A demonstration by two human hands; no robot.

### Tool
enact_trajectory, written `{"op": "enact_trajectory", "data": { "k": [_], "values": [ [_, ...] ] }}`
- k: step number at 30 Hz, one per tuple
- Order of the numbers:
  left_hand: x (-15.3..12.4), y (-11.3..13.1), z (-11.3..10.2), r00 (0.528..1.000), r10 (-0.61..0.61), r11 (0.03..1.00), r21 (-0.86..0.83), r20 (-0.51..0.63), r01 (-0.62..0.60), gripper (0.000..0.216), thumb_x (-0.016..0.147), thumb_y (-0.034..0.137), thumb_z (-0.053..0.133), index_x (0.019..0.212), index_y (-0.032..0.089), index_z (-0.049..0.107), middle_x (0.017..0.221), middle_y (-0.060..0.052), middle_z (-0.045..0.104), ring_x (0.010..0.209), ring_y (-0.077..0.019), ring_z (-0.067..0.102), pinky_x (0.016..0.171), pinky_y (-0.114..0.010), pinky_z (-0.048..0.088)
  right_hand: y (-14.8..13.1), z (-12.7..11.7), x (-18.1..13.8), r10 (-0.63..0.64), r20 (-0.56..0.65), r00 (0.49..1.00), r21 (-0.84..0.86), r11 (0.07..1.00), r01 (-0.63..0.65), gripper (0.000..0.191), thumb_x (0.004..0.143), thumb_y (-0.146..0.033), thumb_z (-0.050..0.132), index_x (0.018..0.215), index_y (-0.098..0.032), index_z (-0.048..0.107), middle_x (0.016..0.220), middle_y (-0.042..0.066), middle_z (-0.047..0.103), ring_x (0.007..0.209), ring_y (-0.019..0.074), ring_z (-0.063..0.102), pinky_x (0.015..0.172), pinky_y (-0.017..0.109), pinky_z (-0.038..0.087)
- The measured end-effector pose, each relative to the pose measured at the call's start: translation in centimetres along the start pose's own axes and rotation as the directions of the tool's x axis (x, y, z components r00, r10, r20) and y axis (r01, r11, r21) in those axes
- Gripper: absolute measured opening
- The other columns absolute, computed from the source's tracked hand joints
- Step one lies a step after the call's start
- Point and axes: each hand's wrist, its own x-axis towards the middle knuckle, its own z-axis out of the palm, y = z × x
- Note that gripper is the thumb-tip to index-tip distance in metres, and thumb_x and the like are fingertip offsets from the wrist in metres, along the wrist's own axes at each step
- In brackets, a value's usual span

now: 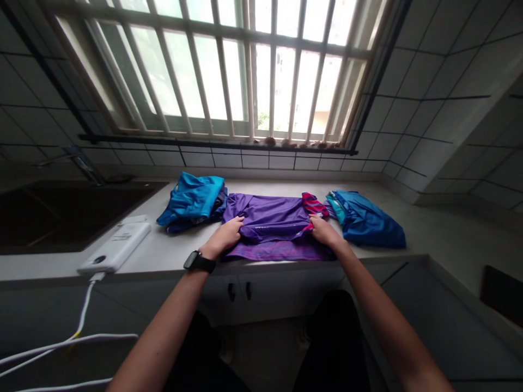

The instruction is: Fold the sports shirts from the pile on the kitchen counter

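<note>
A purple garment (269,218) lies spread on the countertop (171,250) in front of me, partly folded, with a red-and-pink striped part (314,204) at its right edge. My left hand (226,235), with a black watch on the wrist, pinches the fabric's fold at the left side. At the right side my right hand (322,228) grips the same fold. Both hands are closed on the cloth.
A light blue folded pile (192,201) lies left of the purple garment, a darker blue garment (368,220) to its right. A white power bank (116,247) with a white cable sits near the counter's front edge. A dark sink (61,215) is at left, a barred window behind.
</note>
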Motion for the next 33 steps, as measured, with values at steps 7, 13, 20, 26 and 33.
{"op": "enact_trajectory", "data": {
  "k": [7,13,20,26,33],
  "values": [
    [-5.6,0.7,-2.8,0.986,0.141,0.99,-0.02,0.088,-0.14,0.037,0.075,0.021,0.058,0.105,0.017,0.079,0.141,-0.013,0.069,0.126,-0.0278,0.068,0.113,-0.035,0.051,1.1,-1.4,-6.4,-0.083,0.062,0.995,0.078,0.994,0.078,0.024,0.083,-0.006,0.052,0.097,-0.018,0.068,0.151,0.018,0.059,0.139,0.0286,0.056,0.115,0.04,0.044],
    [-6.2,2.1,-3.9,0.982,0.141,0.99,-0.01,0.123,-0.141,0.036,0.079,0.017,0.051,0.102,0.022,0.078,0.131,-0.008,0.074,0.115,-0.0244,0.07,0.104,-0.034,0.054,0.2,-4.5,-7.4,0.094,0.047,0.994,0.016,0.995,-0.095,0.043,0.08,-0.006,0.048,0.112,-0.02,0.072,0.126,0.01,0.075,0.114,0.0277,0.069,0.101,0.036,0.051],
    [-1.6,2.5,1.5,0.997,-0.043,0.985,0.165,-0.07,0.054,0.051,0.1,0.036,0.048,0.147,0.022,0.06,0.161,-0.016,0.051,0.152,-0.0346,0.042,0.123,-0.056,0.036,-3.8,-0.3,-2.4,0.263,0.026,0.965,-0.175,0.951,-0.254,0.058,0.105,-0.039,0.038,0.161,-0.023,0.047,0.17,0.019,0.035,0.153,0.0425,0.038,0.116,0.068,0.037],
    [-1.4,0.9,3.5,0.987,-0.159,0.97,0.18,-0.03,0.161,0.056,0.103,0.042,0.045,0.158,0.027,0.049,0.171,-0.016,0.035,0.16,-0.0361,0.029,0.125,-0.062,0.028,-3.7,2.1,-2.2,0.324,0.137,0.936,-0.199,0.935,-0.294,0.064,0.108,-0.051,0.025,0.168,-0.029,0.031,0.177,0.016,0.019,0.162,0.0425,0.015,0.119,0.08,0.014],
    [-2.7,2.9,2.8,0.962,-0.273,0.942,0.199,-0.007,0.269,0.063,0.104,0.051,0.041,0.159,0.022,0.048,0.17,-0.018,0.037,0.158,-0.0375,0.032,0.125,-0.058,0.029,-3.0,1.3,-1.0,0.277,0.17,0.946,-0.198,0.95,-0.243,0.061,0.11,-0.048,0.026,0.168,-0.03,0.031,0.177,0.012,0.017,0.162,0.0431,0.014,0.12,0.08,0.016]
  ]
}}
